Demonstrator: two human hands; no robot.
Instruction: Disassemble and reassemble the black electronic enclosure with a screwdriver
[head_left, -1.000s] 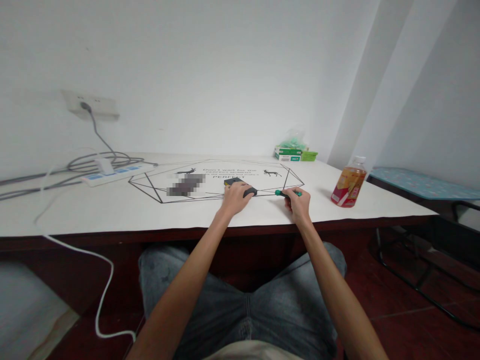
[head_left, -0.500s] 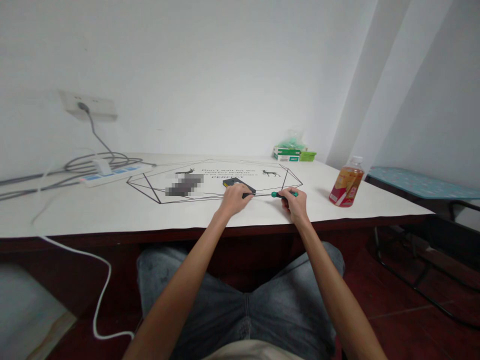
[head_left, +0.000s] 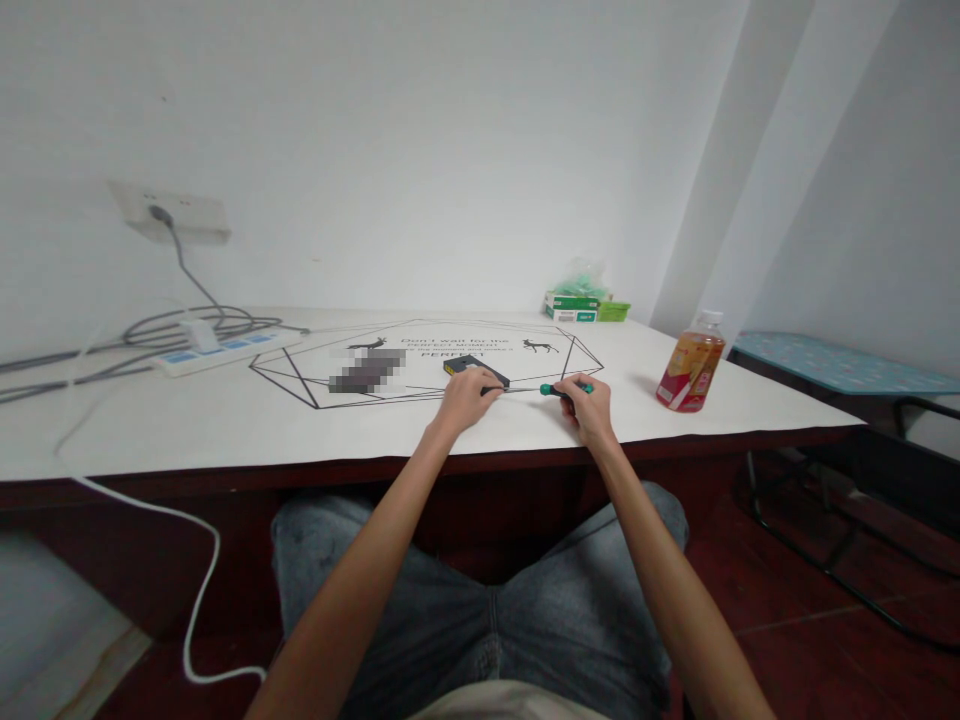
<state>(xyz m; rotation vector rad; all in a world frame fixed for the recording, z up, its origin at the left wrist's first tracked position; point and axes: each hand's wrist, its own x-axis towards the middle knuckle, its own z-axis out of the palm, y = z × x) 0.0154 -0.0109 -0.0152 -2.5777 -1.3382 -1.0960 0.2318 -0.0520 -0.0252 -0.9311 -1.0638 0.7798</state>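
My left hand [head_left: 463,396] rests on the white table [head_left: 225,420], its fingers closed on the near end of a small dark flat device [head_left: 475,370]. My right hand [head_left: 587,404] grips a green-handled screwdriver [head_left: 561,389] lying almost level. Its thin shaft points left and meets the device beside my left fingers. Both hands sit on a printed mat with black lines [head_left: 420,360].
A bottle of amber drink [head_left: 689,363] stands to the right. Green boxes [head_left: 586,306] sit at the back by the wall. A white power strip [head_left: 217,347] with grey cables lies at the back left, below a wall socket [head_left: 169,211]. A dark frame with a blue top [head_left: 847,368] stands at right.
The device has shifted a little under my left hand, and the screwdriver's shaft has come up against it. Both hands stay almost in place.
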